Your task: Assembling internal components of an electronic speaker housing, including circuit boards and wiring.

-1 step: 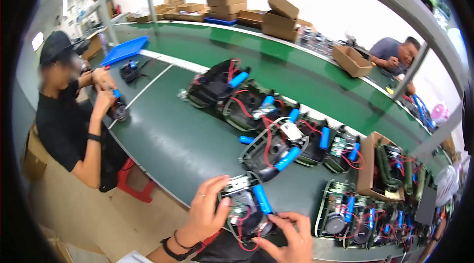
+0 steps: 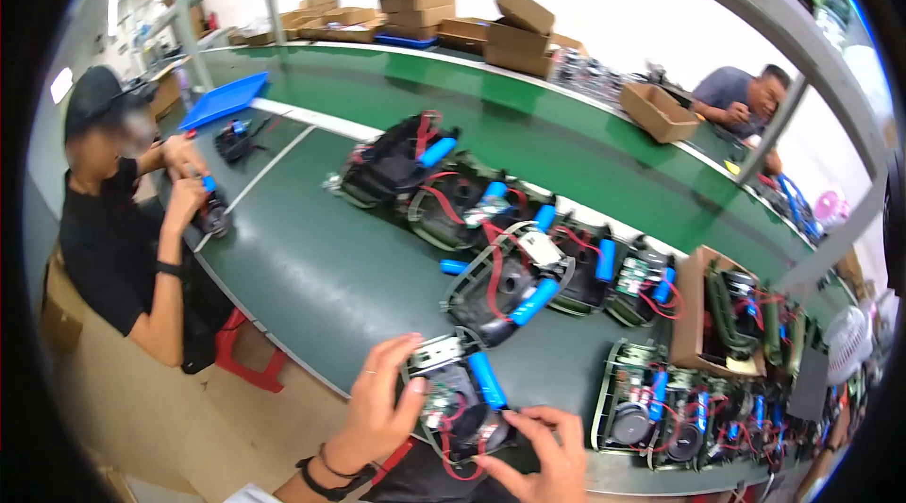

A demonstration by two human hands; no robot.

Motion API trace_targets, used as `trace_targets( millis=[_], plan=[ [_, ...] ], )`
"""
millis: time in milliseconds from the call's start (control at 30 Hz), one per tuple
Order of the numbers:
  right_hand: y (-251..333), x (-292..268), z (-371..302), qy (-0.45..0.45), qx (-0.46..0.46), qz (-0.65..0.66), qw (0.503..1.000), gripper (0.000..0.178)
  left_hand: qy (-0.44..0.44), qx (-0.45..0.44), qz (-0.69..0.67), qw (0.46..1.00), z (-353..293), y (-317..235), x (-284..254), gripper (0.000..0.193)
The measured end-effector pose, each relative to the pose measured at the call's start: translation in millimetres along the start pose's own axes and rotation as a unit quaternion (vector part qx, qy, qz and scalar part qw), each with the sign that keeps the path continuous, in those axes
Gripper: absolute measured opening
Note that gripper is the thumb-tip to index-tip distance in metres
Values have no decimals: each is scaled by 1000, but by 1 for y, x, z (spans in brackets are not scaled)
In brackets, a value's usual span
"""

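At the near edge of the bench lies an open device housing (image 2: 462, 442) with a green circuit board (image 2: 440, 401), a blue cylindrical battery (image 2: 488, 380) and red wires. My left hand (image 2: 382, 399) grips its left side, fingers at the upper corner and thumb on the edge by the board. My right hand (image 2: 547, 456) holds the lower right corner between thumb and forefinger, beside the battery's lower end. Whether those fingertips also pinch a wire cannot be made out. Just beyond sits another open housing (image 2: 481, 300) with a blue battery.
Several similar housings (image 2: 387, 168) stand in a row along the green belt (image 2: 340, 78). More units (image 2: 628, 423) and a cardboard box (image 2: 692, 314) of parts are on the right. At left a person (image 2: 123, 220) handles a unit near a blue tray (image 2: 224, 99). Another person (image 2: 746, 97) sits across the belt.
The whole view has shifted slightly, so the bench and its contents appear a little farther left. Both hands keep the same hold on the housing.
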State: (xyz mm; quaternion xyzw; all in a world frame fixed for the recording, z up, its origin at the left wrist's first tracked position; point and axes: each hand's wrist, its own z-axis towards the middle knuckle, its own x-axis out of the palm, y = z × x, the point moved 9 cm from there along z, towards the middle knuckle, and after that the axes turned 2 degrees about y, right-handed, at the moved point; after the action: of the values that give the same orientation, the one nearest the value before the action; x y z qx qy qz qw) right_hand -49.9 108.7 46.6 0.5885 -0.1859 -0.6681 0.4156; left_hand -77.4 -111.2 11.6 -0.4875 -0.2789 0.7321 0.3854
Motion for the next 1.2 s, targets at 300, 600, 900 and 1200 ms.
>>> trace_targets(
  millis=[300,600,900,1200],
  plan=[
    [-20,-21,-67,-156,30,54,986,39,57,-188,-105,975,11,10,5,38],
    [-16,-5,-100,-195,-6,31,980,39,137,-137,-110,975,26,-34,67,34],
    [-22,3,-83,-150,1,57,987,24,131,-80,-176,972,12,-55,91,33],
    [-23,-3,-66,-88,26,48,995,28,188,-102,-221,952,3,-60,92,35]
  ],
)
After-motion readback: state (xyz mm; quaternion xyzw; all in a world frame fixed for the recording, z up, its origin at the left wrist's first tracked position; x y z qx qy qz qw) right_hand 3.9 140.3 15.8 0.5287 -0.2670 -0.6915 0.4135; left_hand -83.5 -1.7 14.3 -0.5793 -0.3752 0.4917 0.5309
